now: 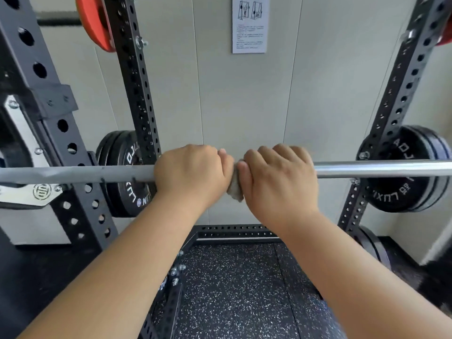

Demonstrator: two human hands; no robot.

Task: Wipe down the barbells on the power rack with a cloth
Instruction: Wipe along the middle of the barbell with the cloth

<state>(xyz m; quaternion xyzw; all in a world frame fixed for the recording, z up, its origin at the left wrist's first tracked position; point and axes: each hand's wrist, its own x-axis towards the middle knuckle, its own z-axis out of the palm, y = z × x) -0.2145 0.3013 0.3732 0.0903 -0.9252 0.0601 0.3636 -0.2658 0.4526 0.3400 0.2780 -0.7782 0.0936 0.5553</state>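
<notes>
The cloth, a pale, soft wad, sits at the centre of the frame, bunched round the middle of the barbell with a crumpled end hanging below the bar; it is light and limp, so it needs to be squeezed against the steel to do any work, and it will likely slide easily along the smooth shaft. The barbell lies level across the frame on the power rack, stiff and heavy, best left on its rests and wiped in place. The left hand is curled fully over the bar just left of the cloth, touching it. The right hand is curled over just right of it, its thumb pressed on the wad; most of the cloth seems trapped under this palm, though that is hidden. Black plates hang at centre left, more black plates at centre right, a red plate at upper left, a printed sheet on the wall at top centre, and speckled flooring below
</notes>
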